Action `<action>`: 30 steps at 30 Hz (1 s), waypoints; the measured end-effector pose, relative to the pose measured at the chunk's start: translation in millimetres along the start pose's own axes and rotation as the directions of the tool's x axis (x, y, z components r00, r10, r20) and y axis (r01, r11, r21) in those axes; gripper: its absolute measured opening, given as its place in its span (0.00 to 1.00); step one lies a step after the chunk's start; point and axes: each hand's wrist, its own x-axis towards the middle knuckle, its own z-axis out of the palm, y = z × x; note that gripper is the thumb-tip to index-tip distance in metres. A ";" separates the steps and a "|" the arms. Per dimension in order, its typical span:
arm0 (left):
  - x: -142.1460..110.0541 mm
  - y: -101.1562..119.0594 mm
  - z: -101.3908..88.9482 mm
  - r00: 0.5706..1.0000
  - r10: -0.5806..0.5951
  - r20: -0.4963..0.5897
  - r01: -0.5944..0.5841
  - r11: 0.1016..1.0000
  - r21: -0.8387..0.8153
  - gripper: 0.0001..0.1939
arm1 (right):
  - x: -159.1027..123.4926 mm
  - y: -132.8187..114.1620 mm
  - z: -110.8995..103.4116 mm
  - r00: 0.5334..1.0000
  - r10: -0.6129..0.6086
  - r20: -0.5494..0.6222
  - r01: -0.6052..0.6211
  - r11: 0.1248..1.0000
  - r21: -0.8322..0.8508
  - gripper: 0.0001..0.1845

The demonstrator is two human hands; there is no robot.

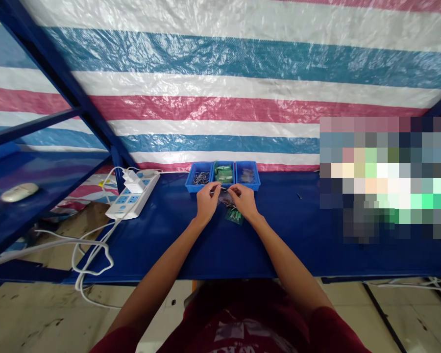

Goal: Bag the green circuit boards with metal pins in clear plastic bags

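My left hand [207, 201] and my right hand [244, 200] are close together over the table, fingertips pinched on the top edge of a small clear plastic bag [225, 197]. Just below the bag lies a green packet [234, 215] with small dark and light pieces on it, partly hidden. Behind my hands stand three blue bins side by side. The left bin [191, 188] holds small metal screw-like pieces [200, 178]. Green packets [223, 172] fill the middle one. In the right bin [256, 186] are clear plastic bags [247, 175].
A white power strip [134, 195] with a plugged-in charger [133, 182] lies at the left, its white cables [91, 255] hanging over the table edge. One small dark piece [299, 196] rests on the blue table [279, 230]. Striped sheeting [220, 108] forms the back. The right side is blurred out.
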 end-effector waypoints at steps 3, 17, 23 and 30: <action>-0.9 -1.0 1.1 1.000 0.002 -0.011 -0.002 1.000 -0.001 0.13 | 0.2 -1.6 0.5 1.000 0.009 -0.007 -0.008 1.000 0.008 0.09; 23.0 -10.3 -2.7 0.969 0.179 0.172 -0.187 0.982 0.026 0.12 | 18.1 11.7 -7.5 0.998 0.043 0.043 -0.044 0.999 0.020 0.07; 40.9 -18.5 0.5 0.947 0.267 0.181 -0.276 0.961 0.024 0.13 | 34.3 11.8 -9.7 0.997 0.052 0.059 -0.053 0.998 0.017 0.06; 34.3 -21.0 0.9 0.963 0.222 0.154 -0.226 0.974 0.011 0.12 | 26.1 13.6 -2.5 0.995 0.070 0.068 -0.076 0.992 0.101 0.08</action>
